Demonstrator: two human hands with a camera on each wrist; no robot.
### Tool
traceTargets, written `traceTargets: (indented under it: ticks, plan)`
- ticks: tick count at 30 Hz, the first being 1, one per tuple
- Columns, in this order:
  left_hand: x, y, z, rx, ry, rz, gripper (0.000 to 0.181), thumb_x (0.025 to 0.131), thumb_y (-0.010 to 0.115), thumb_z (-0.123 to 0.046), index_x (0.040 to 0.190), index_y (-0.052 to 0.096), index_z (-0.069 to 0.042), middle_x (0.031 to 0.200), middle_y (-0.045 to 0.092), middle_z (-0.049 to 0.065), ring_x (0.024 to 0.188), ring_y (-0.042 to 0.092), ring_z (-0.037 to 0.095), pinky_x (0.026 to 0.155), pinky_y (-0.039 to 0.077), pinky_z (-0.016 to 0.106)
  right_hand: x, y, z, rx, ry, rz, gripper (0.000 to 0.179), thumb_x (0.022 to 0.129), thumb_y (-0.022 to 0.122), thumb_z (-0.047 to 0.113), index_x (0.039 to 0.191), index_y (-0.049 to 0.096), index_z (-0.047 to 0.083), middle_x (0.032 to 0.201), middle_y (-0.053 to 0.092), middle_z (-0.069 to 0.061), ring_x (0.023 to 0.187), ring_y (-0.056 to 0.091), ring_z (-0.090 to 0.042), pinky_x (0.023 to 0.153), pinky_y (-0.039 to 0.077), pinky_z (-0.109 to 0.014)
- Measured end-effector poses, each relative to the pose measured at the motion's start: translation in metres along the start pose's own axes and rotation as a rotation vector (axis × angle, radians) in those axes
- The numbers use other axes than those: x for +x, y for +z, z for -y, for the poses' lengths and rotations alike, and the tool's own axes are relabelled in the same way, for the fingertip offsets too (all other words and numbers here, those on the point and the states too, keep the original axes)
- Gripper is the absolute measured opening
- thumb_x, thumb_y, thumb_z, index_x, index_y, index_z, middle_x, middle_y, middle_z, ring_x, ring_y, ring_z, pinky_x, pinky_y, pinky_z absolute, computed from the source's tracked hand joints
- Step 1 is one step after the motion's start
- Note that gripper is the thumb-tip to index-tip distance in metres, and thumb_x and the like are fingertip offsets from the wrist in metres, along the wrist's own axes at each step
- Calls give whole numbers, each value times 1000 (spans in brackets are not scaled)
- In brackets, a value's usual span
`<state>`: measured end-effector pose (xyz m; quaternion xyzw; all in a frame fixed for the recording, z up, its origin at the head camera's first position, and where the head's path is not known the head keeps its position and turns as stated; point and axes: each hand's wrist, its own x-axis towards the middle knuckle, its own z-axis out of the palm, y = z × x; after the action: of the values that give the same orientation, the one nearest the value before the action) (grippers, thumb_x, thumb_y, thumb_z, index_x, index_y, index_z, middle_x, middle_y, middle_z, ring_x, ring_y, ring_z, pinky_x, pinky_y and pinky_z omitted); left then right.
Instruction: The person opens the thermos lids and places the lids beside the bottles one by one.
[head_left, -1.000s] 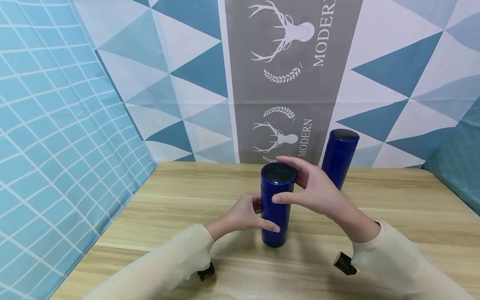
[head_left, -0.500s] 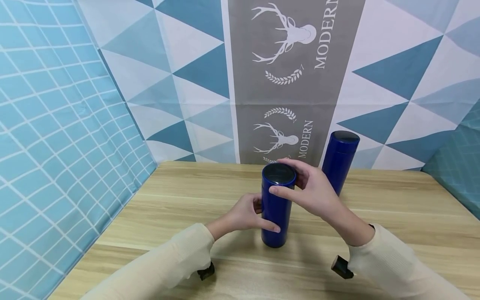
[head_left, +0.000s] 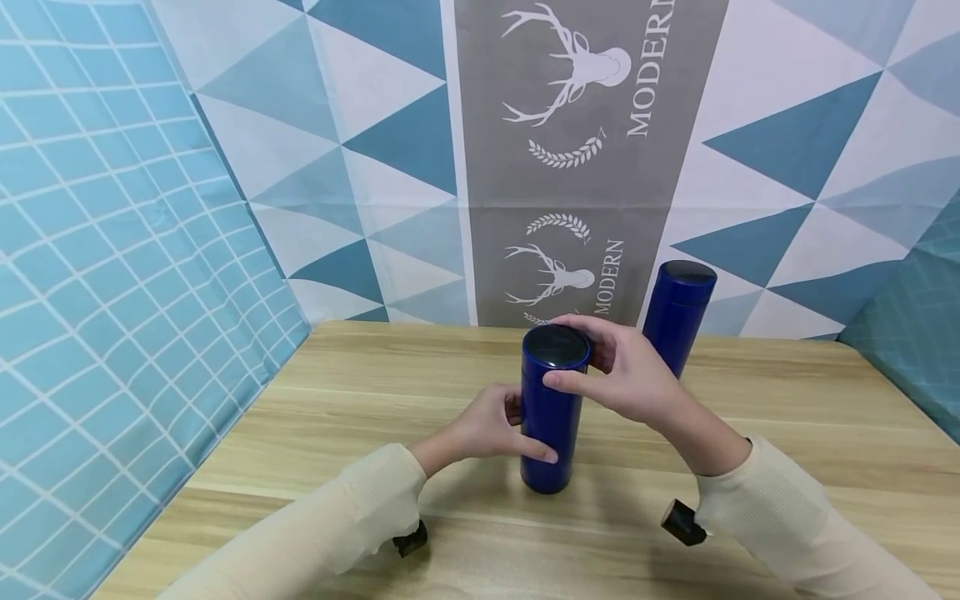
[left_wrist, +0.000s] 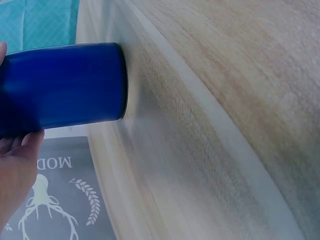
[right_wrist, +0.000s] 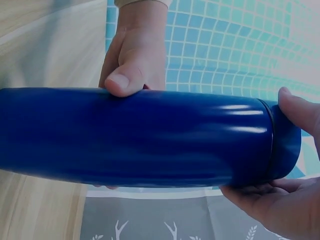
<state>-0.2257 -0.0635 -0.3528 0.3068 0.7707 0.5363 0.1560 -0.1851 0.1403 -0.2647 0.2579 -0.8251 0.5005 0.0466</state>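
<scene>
A blue thermos flask [head_left: 546, 425] with a glossy black-topped lid [head_left: 556, 347] stands upright, its base right at the wooden tabletop. My left hand [head_left: 489, 427] grips the middle of its body from the left, thumb across the front. Around the lid curl the thumb and fingers of my right hand [head_left: 633, 375]. In the right wrist view, a thin seam separates the lid from the flask's body [right_wrist: 150, 135], and my right thumb lies on the lid side. The left wrist view shows the flask's lower end [left_wrist: 75, 85]; my left fingertips are partly hidden behind it.
A second blue flask [head_left: 677, 321] stands behind my right hand, its lower part hidden. The wooden table [head_left: 360, 367] ends at a patterned cloth backdrop [head_left: 408, 167]. Blue gridded cloth [head_left: 112, 275] rises along the left. Small black wrist cameras [head_left: 684, 523] hang below both cuffs.
My right thumb has shifted slightly up the lid, and the right wrist has turned a little. The left hand and the flask stay in place.
</scene>
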Motion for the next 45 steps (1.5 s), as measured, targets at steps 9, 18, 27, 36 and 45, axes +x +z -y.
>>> traceTargets:
  ticks: [9, 18, 27, 36, 45]
  plan:
    - [0, -1, -2, 6, 15, 12, 54, 69, 84, -7, 118, 62, -3, 115, 70, 14, 101, 69, 14, 94, 55, 27, 2, -6, -3, 33, -8, 43, 56, 82, 76, 15, 133, 53, 8, 126, 64, -14, 112, 65, -27, 94, 54, -23]
    - [-3, 0, -1, -2, 17, 15, 55, 69, 83, -3, 119, 62, -1, 116, 70, 16, 103, 69, 15, 93, 55, 26, 2, -7, -7, 59, -40, 91, 59, 83, 75, 13, 136, 49, 3, 129, 61, -21, 117, 62, -36, 99, 52, -36]
    - [-4, 1, 1, -4, 28, 8, 53, 68, 83, -2, 116, 62, 1, 114, 70, 18, 97, 70, 11, 90, 56, 24, 5, -10, -13, 77, -110, 139, 58, 84, 73, 10, 136, 48, 2, 130, 59, -24, 119, 59, -39, 101, 48, -46]
    - [-3, 1, 2, 0, 30, 3, 52, 68, 83, -2, 116, 63, 1, 113, 70, 18, 96, 69, 10, 91, 56, 27, 10, -15, -17, 73, -142, 184, 60, 83, 73, 9, 137, 47, 2, 129, 60, -22, 118, 60, -36, 101, 51, -38]
    - [0, 0, 2, -1, 42, 20, 55, 70, 82, -2, 120, 61, 0, 117, 69, 17, 101, 68, 12, 93, 54, 24, 17, -23, -23, 115, -202, 256, 60, 84, 71, 5, 137, 45, -2, 129, 58, -26, 115, 63, -27, 98, 52, -27]
